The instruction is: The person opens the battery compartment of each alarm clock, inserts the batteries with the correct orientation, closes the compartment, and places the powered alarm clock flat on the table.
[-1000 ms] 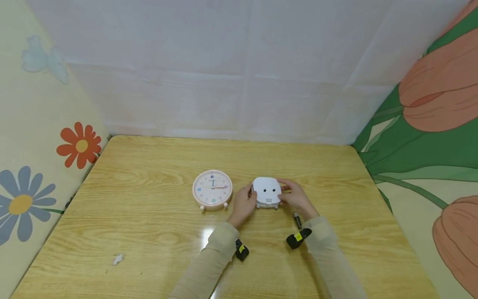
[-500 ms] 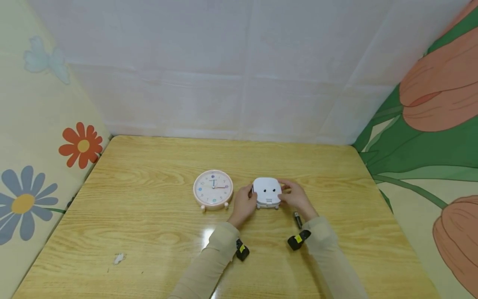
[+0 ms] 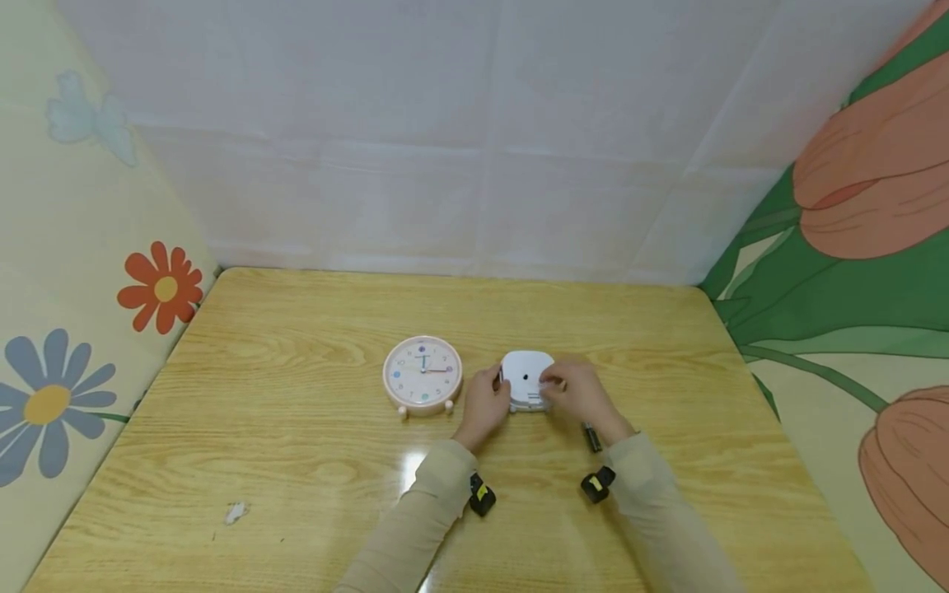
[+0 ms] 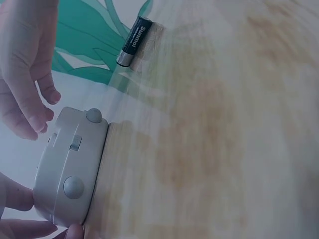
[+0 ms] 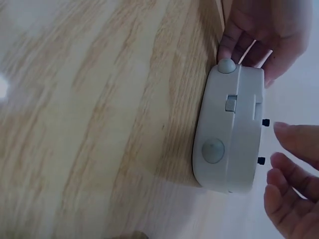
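Head view: you have the white case (image 3: 522, 366) lying right of centre on the surface (image 3: 296, 329), nearer its far edge.
Left grip (image 3: 483, 406): holding the case's left side.
Right grip (image 3: 584, 397): narrow, empty, fingertips just above the two black knobs (image 5: 261, 160).
Knob step: you appear poised to grasp one.
Next pinch: likely needs light fingertips on a knob while your left grip steadies the case.
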